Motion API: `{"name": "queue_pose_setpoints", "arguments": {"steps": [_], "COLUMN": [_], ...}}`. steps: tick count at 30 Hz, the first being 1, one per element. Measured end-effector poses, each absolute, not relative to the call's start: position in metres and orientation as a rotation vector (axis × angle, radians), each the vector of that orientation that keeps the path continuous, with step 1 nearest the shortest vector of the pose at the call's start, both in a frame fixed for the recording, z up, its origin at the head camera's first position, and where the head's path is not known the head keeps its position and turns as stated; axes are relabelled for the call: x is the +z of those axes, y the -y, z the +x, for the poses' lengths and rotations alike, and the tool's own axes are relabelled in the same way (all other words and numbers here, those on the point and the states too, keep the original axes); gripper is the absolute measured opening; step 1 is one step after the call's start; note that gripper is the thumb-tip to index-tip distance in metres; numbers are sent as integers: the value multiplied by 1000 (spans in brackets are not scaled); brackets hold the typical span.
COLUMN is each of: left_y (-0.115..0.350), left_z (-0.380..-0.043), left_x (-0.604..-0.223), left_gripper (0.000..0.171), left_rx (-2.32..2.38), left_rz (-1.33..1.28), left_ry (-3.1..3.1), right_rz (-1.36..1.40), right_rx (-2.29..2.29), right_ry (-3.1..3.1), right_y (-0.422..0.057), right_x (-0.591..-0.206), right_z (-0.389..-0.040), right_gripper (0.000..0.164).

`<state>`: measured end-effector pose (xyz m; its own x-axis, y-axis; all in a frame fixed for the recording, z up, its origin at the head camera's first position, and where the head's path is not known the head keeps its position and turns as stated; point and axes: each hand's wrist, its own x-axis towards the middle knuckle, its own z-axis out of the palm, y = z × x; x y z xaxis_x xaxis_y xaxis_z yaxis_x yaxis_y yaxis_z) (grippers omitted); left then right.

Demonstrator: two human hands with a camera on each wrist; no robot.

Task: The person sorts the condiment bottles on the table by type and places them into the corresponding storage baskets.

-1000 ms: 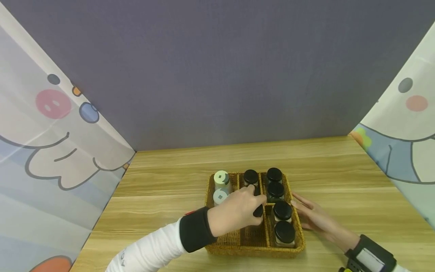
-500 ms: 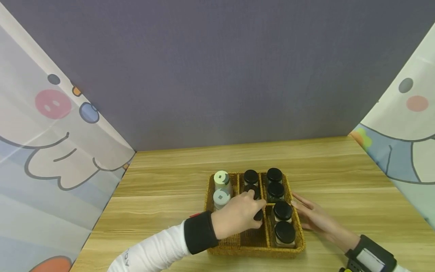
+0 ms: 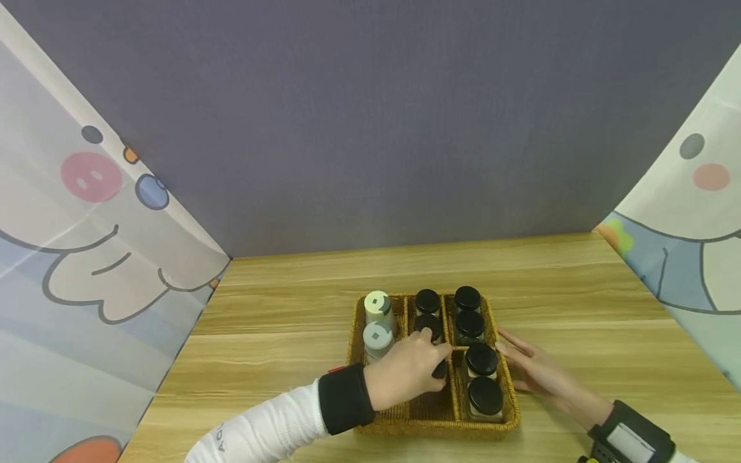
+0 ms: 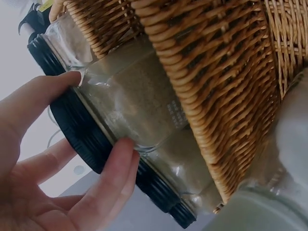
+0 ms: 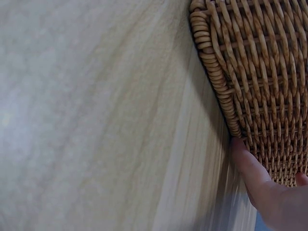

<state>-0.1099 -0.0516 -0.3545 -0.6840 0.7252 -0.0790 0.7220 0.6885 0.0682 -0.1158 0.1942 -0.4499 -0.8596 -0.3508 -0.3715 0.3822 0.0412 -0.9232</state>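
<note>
Inside the middle compartment of a woven basket point(image 3: 431, 425), my left hand point(image 3: 405, 371) grips a glass jar with a black lid point(image 3: 440, 369). In the left wrist view, thumb and fingers lie around the lid of this jar point(image 4: 130, 96), which holds a greyish-brown powder. Two other black-lidded jars point(image 3: 428, 301) stand behind it in the same compartment. My right hand point(image 3: 541, 373) touches the basket's right side, its thumb at the rim. The right wrist view shows a finger against the lower part of the wicker wall point(image 5: 260, 86).
Several black-lidded jars point(image 3: 485, 395) fill the two right compartments. Two bottles with pale caps point(image 3: 377, 335) stand in the left compartment. The basket rests on a wooden table point(image 3: 278, 321), with a grey panel point(image 3: 370, 128) behind and cartoon-print sheets point(image 3: 87, 225) at both sides.
My left hand has shifted slightly toward the near side of the basket with the jar, uncovering the lid behind it. The right hand stays put.
</note>
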Motion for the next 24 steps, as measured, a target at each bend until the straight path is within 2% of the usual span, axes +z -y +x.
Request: {"name": "queue_pose_setpoints", "arguments": {"steps": [24], "left_y": [51], "left_z": [-110], "left_x": [-362], "left_gripper": [45], "left_rx": [-1], "left_rz": [1181], "left_ry": [-2837], "right_rz": [-4], "right_rx": [-1878], "right_ry": [-1803], "right_y": [-195], "right_x": [-451], "right_z": [-116], "right_gripper": [67]}}
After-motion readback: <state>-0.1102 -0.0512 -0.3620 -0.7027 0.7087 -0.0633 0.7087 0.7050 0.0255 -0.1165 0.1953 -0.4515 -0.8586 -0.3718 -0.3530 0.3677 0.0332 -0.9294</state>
